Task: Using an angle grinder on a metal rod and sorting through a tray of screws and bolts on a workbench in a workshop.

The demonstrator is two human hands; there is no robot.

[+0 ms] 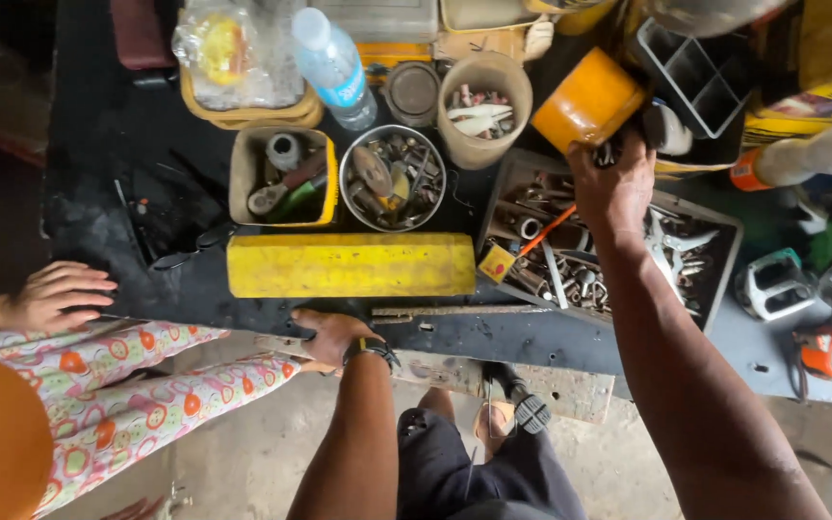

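Over the parts tray point(715, 226) on the right of the dark tabletop point(98, 144), the right hand point(613, 188) has its fingers closed on some small metal bits, so the rummaging looks underway with nothing set aside yet. Left hand point(331, 337) just rests flat on the tabletop edge, holding nothing. The tray is packed with greasy nuts, bolts and fittings, beside a long yellow block point(351, 265)

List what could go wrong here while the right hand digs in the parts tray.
1. The right hand reaches among loose metal parts in the grey tray; sharp edges might cut it.
2. Its wrist is close to the tilted orange container, which could tip over.
3. Another person's hand rests on the bench edge, where falling parts could hit it.
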